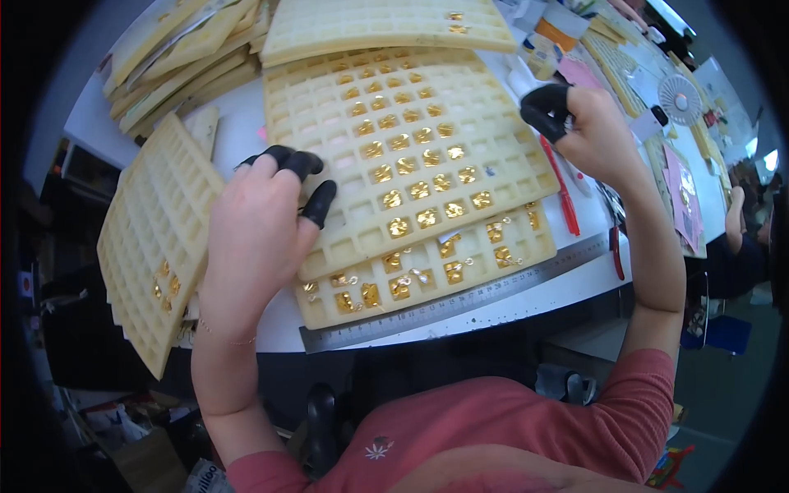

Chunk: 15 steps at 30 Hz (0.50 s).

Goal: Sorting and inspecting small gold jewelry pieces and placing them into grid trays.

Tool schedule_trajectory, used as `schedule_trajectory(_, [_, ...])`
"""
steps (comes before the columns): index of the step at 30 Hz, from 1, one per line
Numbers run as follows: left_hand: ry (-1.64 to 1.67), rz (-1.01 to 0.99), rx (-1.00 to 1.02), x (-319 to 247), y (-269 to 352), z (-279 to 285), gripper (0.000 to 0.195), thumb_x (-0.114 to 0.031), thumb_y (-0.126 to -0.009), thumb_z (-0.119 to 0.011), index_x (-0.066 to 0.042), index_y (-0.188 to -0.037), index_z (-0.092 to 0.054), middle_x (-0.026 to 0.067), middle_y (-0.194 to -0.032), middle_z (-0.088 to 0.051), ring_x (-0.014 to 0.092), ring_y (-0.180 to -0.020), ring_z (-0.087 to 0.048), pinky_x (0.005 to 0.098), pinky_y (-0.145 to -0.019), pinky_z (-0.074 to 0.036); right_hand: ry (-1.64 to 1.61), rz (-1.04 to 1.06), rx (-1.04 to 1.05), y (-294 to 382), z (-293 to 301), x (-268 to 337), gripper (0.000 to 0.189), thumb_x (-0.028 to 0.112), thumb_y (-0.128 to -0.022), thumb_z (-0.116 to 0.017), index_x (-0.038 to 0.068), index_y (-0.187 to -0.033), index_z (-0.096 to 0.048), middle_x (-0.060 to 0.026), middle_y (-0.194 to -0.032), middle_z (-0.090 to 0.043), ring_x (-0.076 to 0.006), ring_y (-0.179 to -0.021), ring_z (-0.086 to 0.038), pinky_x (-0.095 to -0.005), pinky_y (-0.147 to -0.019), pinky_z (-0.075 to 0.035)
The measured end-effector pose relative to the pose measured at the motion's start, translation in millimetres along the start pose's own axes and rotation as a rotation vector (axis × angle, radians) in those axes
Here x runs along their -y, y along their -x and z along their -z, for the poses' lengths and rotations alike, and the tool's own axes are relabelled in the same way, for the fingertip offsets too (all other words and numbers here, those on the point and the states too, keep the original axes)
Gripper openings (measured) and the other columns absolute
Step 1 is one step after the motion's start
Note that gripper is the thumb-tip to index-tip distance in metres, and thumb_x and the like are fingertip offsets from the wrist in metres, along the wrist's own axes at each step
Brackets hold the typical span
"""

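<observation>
A cream compartment tray [524,151] lies before me, with rows of small gold-coloured pieces [425,215] in its middle columns. My left hand [265,191] rests at its left edge, thumb and fingers apart, with black finger cots on the tips and nothing visible between them. Beyond the right edge, my right hand [588,129] is raised with cotted thumb and fingers curled together. A tiny pale spot shows between those fingertips; I cannot tell what it is. Under the main tray sticks out a second tray [431,289], holding gold pieces with small rings.
A steel ruler [456,302] lies along the table's front edge. On the right are a red pen [564,197] and red-handled pliers [616,252]. Another tray [160,203] leans at left, near stacked trays [191,74]. One more tray [382,31] overlaps the back. A small fan [680,101] stands far right.
</observation>
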State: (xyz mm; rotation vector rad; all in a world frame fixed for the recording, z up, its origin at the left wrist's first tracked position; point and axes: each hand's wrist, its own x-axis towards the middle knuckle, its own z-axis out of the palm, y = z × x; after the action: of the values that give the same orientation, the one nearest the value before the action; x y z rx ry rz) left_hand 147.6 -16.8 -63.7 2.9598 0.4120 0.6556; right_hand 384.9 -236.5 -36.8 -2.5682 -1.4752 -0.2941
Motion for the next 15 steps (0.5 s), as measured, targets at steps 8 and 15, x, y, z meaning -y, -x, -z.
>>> schedule_trajectory(8, [-0.019,-0.138,-0.096,0,3,-13,0.004,-0.006,-0.063,-0.058,-0.005,-0.067,-0.057,0.0104,-0.072,-0.055,0.024,-0.065,-0.057,0.0327,-0.054,-0.048,-0.400,-0.057,0.012,28,-5,-17,0.018,0.003,-0.079,-0.057,-0.002,-0.096,-0.060,-0.0079,-0.085,-0.063,-0.0145,-0.078,-0.058,-0.0259,-0.073,-0.045])
schedule_trajectory(15, [-0.028,-0.189,-0.157,3,12,-14,0.004,-0.006,-0.062,-0.059,-0.005,-0.066,-0.058,0.0093,-0.070,-0.055,0.022,-0.063,-0.058,0.0303,-0.051,-0.047,-0.374,-0.014,-0.055,31,5,1,0.016,0.009,-0.081,-0.061,0.000,-0.093,-0.062,-0.0039,-0.078,-0.061,-0.0082,-0.068,-0.053,-0.0221,-0.062,-0.042])
